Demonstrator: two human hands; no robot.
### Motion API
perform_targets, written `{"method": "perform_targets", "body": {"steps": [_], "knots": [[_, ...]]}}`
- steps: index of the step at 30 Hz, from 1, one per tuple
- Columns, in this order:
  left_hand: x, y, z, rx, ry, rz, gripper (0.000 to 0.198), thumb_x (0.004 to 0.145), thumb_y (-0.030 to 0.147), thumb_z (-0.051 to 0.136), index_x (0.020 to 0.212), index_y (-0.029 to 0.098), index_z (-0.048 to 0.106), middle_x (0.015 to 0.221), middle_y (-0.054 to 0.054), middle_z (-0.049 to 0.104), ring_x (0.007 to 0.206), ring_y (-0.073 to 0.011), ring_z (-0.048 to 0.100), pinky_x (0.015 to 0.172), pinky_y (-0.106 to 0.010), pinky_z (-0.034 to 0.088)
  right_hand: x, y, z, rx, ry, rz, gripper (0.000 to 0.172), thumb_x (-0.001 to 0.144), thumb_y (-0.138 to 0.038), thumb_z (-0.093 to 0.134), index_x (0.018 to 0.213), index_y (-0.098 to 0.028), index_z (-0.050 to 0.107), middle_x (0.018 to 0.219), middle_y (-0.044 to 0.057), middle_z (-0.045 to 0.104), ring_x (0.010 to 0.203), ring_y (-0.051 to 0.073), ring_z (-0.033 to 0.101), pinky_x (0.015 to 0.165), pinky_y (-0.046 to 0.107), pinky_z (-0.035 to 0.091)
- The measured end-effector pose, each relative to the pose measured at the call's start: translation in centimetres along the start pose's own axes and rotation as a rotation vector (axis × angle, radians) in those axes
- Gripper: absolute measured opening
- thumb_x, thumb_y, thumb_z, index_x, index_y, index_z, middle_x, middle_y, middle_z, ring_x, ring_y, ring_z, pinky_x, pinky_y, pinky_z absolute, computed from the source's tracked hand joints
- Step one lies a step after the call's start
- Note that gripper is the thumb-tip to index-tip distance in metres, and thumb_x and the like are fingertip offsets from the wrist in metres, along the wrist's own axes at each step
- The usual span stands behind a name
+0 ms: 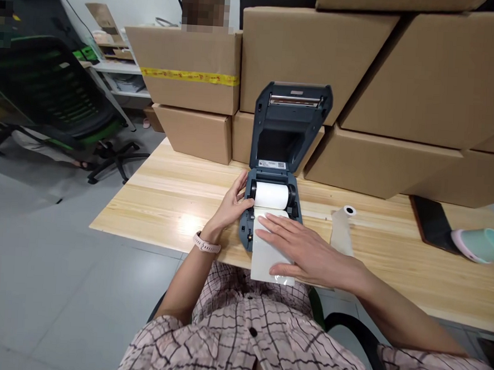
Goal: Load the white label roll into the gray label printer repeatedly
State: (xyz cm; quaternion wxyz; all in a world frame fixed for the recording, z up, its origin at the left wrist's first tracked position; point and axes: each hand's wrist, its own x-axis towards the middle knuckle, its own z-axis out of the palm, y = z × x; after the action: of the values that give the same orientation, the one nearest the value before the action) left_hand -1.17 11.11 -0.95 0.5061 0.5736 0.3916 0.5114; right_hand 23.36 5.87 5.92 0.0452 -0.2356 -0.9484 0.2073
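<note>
A dark blue-grey label printer (247, 229) stands on the wooden table with its lid (292, 133) raised. Inside sits a white label roll (272, 196), held between black holders. From it a label strip (263, 264) runs toward me and hangs past the table's front edge. My left hand (234, 202) rests along the printer's left side, thumb at the roll's left holder and fingers partly hidden behind the casing. My right hand (304, 247) lies flat over the strip, fingers stretched out and pointing left.
Cardboard boxes (305, 54) are stacked along the back of the table (145, 201). Right of the printer lies a small roll with a loose backing strip (342, 235). Farther right are a dark phone (435, 223) and a mint-green cup (484, 245). An office chair (55, 100) stands left, near another person.
</note>
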Motion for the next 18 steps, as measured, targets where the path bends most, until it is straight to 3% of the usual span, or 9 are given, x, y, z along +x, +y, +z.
{"method": "perform_targets", "body": {"steps": [5,11,15,18], "knots": [[-0.1,0.2,-0.1,-0.015,0.013,-0.009,0.098,0.081,0.041,0.08,0.163,0.025,0.027,0.173,-0.012,0.022,0.16,-0.0317,0.024,0.129,-0.047,0.026,0.0,-0.4,0.3,-0.027,-0.03,-0.006,0.091,0.092,-0.071,0.056,0.163,-0.019,0.031,0.172,0.017,0.019,0.16,0.035,0.016,0.128,0.06,0.027],[-0.3,0.5,0.0,0.002,-0.004,-0.002,0.097,0.082,0.041,0.08,0.162,0.027,0.028,0.173,-0.011,0.023,0.16,-0.0314,0.021,0.13,-0.048,0.022,-0.2,-0.2,1.3,-0.039,0.015,-0.032,0.097,0.09,-0.071,0.058,0.165,-0.021,0.022,0.173,0.016,0.015,0.161,0.035,0.011,0.129,0.059,0.025],[-0.8,1.6,0.3,0.075,-0.095,-0.029,0.102,0.083,0.045,0.08,0.165,0.031,0.02,0.175,-0.005,0.015,0.162,-0.0307,0.014,0.133,-0.047,0.016,0.0,-0.2,2.2,-0.065,0.035,-0.031,0.104,0.086,-0.07,0.065,0.166,-0.02,0.019,0.173,0.017,0.011,0.162,0.035,0.008,0.129,0.06,0.021],[-1.1,2.3,0.1,0.158,-0.173,-0.05,0.115,0.078,0.045,0.085,0.166,0.03,0.014,0.176,-0.004,0.006,0.163,-0.0314,0.005,0.134,-0.046,0.009,-0.1,-0.2,1.7,-0.03,0.017,-0.015,0.108,0.084,-0.071,0.068,0.165,-0.017,0.022,0.173,0.018,0.01,0.161,0.037,0.007,0.129,0.062,0.02]]}}
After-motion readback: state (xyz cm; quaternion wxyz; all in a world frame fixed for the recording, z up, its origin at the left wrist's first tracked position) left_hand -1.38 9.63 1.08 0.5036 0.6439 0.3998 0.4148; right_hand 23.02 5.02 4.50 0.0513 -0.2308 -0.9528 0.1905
